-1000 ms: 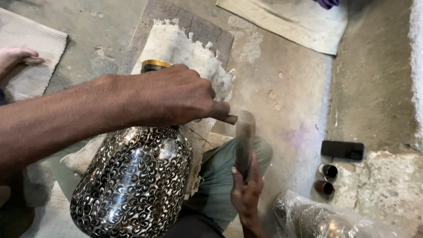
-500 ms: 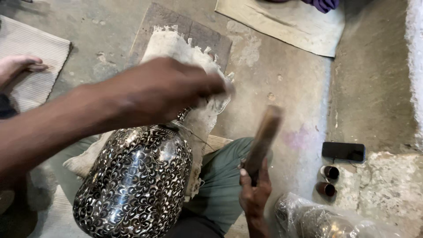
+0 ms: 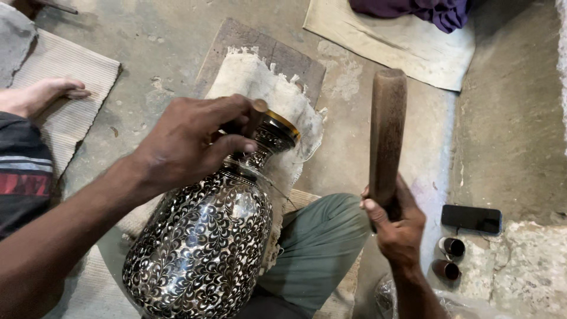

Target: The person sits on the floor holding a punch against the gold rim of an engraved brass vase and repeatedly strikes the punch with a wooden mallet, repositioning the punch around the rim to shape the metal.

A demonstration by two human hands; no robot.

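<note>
The vase lies tilted across the person's lap, its patterned black-and-silver belly low and its gold-rimmed neck pointing up and away, resting over the frayed cloth. The left hand sits on the neck, fingers closed around a small punch whose tip appears to meet the metal just below the rim; that grip is clamped on the tool. To the right of the vase, the right hand is clamped on the lower end of a wooden mallet, which stands nearly upright, raised and well apart from the punch.

The step in hand looks like chasing or inlaying the neck: the punch is placed and the mallet is cocked for a blow. The next move would call for bringing the mallet head down squarely on the punch top while the left hand keeps the tip from skating on the curved neck, and while the leg under the vase holds it from rolling.

Further right of the vase, on the floor, lie a dark phone and two small cylinders. Left of the vase, a bare foot rests on a ribbed mat.
</note>
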